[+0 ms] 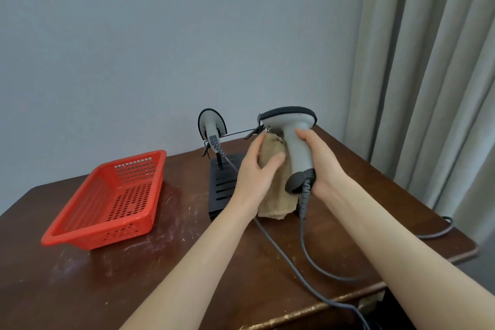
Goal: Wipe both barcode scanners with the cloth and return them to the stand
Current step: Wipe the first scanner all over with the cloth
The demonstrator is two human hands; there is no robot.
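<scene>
Two grey plastic barcode scanners with black-edged heads are in my view. The nearer scanner point(294, 142) is off its rest, held upright in the air above the stand's base. My right hand point(318, 161) grips its handle, fingers wrapped round it from the right. My left hand point(254, 171) holds a tan, coarse-woven cloth point(276, 190) with a frayed top edge. The thumb lies across the front of the cloth and presses it against the left side of that handle, just under the head. The loose end of the cloth hangs below the hand.

The farther scanner point(211, 126) sits at the left end of the black metal stand point(222, 185), which is a slotted base plate with a thin crossbar. Its head is up and its handle slants toward me.

Grey cables point(305, 244) from both scanners trail over the dark brown wooden table point(160, 276) toward its near right edge. A red perforated plastic basket point(80, 230) sits on the table to the left of the stand, apart from it. A pale grey wall point(160, 35) stands behind, and a grey-beige pleated curtain point(428, 61) hangs at the right.
</scene>
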